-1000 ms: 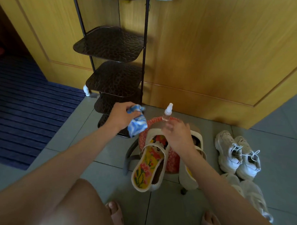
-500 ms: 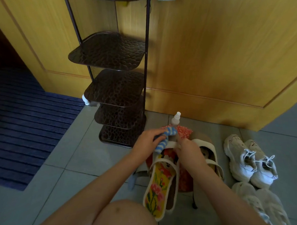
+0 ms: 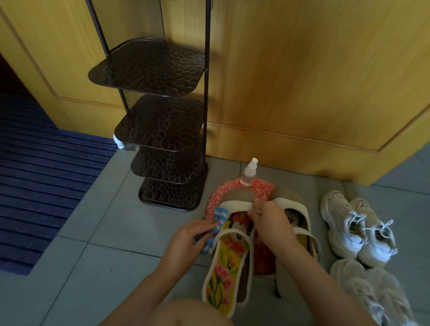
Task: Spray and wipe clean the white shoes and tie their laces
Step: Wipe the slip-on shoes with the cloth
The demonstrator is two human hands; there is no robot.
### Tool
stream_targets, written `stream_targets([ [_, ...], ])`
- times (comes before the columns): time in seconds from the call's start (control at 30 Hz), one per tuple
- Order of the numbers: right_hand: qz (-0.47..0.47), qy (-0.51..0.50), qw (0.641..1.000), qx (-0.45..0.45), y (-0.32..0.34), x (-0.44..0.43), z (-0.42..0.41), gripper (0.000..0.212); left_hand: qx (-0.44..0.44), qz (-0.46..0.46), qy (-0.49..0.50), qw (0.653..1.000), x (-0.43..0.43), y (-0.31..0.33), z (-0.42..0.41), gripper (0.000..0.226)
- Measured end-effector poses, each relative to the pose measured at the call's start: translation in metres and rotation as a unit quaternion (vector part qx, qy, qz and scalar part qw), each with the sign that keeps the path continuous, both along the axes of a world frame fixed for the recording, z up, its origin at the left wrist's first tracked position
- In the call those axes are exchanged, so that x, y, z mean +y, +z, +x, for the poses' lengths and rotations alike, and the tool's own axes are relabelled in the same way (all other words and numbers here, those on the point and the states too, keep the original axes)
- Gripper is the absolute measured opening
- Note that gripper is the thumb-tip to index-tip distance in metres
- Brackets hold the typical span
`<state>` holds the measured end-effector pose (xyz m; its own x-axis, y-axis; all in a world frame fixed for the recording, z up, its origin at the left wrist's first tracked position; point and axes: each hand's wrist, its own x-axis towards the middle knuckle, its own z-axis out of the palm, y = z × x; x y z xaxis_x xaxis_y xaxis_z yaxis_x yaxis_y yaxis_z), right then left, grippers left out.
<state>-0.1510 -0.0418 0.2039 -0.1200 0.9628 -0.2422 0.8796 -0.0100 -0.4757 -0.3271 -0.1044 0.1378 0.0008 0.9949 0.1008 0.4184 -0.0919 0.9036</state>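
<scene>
White shoes (image 3: 339, 221): four counted, in two pairs, all on the tile floor right of the round red-patterned stool (image 3: 216, 197).

Well left of the stool: one blue ribbed mat (image 3: 37, 185), cut off by the left edge.

Just left of the stool: one dark metal rack (image 3: 158, 121) with four shelves in view, its poles running out of the top edge. One small white object (image 3: 119, 142) lies by its foot, too small to identify.

Left hand (image 3: 187, 240): at the stool's left rim, fingers curled round one blue-and-white striped cloth (image 3: 220, 218). The cloth touches the nearer sandal's edge.

On the stool: two white-strapped sandals. The floral-insole sandal (image 3: 223, 268) is seen whole, heel overhanging toward the person. The second sandal (image 3: 302, 218) is largely hidden under the right wrist and forearm.

On the stool's far rim: one clear spray bottle (image 3: 249, 176) with a white nozzle, upright, apart from both hands.

Right hand (image 3: 269, 220): over the stool's middle, fingers bent, pinching the front strap of the floral-insole sandal.

Right of the stool: the far pair (image 3: 375, 244) sits side by side, touching, with laces lying loose. Whether they are knotted, cannot tell. The near pair (image 3: 357, 284) is paler, blurred, cut off by the bottom edge and partly behind the forearm. Its laces cannot be made out.
</scene>
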Motion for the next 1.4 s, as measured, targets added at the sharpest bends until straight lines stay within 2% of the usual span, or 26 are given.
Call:
stream_targets([
  [0.1,-0.005,0.003,1.0,0.023,0.006,-0.002,0.001,0.014,-0.007,-0.064,-0.029,0.997,-0.007,0.002,-0.01,0.045],
  [0.17,-0.012,-0.008,0.999,0.033,0.009,-0.003,0.0,0.026,-0.004,-0.079,-0.042,0.996,-0.011,0.001,-0.013,0.045],
  [0.23,-0.007,-0.008,0.999,0.034,0.009,-0.004,0.0,0.025,0.002,-0.071,-0.043,0.997,-0.016,-0.002,-0.013,0.04],
  [0.3,-0.002,-0.009,0.999,0.034,0.006,-0.005,0.0,0.015,-0.011,-0.055,-0.031,0.998,-0.024,-0.008,-0.012,0.039],
  [0.37,-0.005,-0.014,0.999,0.031,0.005,-0.004,0.0,0.02,-0.026,-0.054,-0.014,0.998,-0.033,-0.012,-0.011,0.043],
  [0.47,-0.013,0.0,1.0,0.027,0.011,-0.005,0.0,0.018,-0.082,-0.107,0.056,0.989,-0.041,-0.017,-0.013,0.06],
  [0.57,-0.016,-0.003,0.999,0.04,0.022,-0.023,0.002,0.046,-0.156,-0.124,0.141,0.97,-0.047,-0.018,-0.013,0.043],
  [0.63,-0.023,0.013,1.0,0.002,0.033,-0.045,-0.002,0.069,-0.188,-0.117,0.166,0.961,-0.051,-0.016,-0.012,0.034],
  [0.73,-0.084,0.031,0.994,-0.064,0.041,-0.07,-0.017,0.107,-0.206,-0.104,0.176,0.957,-0.055,-0.012,-0.008,0.031],
  [0.83,-0.103,0.007,0.992,-0.079,0.034,-0.074,-0.036,0.123,-0.214,-0.12,0.136,0.96,-0.057,-0.007,-0.002,0.031],
  [0.9,-0.101,-0.006,0.991,-0.089,0.026,-0.072,-0.045,0.119,-0.218,-0.133,0.11,0.96,-0.058,-0.005,0.002,0.032],
  [1.0,-0.098,-0.017,0.99,-0.096,0.021,-0.07,-0.05,0.098,-0.221,-0.137,0.086,0.962,-0.057,-0.003,0.006,0.031],
  [1.2,-0.072,-0.022,0.996,-0.052,0.021,-0.069,-0.046,0.042,-0.196,-0.133,0.06,0.97,-0.047,-0.004,0.012,0.031],
  [1.4,-0.071,-0.044,0.996,-0.004,0.017,-0.064,-0.033,0.019,-0.214,-0.083,0.119,0.966,-0.024,0.007,0.023,0.036],
])
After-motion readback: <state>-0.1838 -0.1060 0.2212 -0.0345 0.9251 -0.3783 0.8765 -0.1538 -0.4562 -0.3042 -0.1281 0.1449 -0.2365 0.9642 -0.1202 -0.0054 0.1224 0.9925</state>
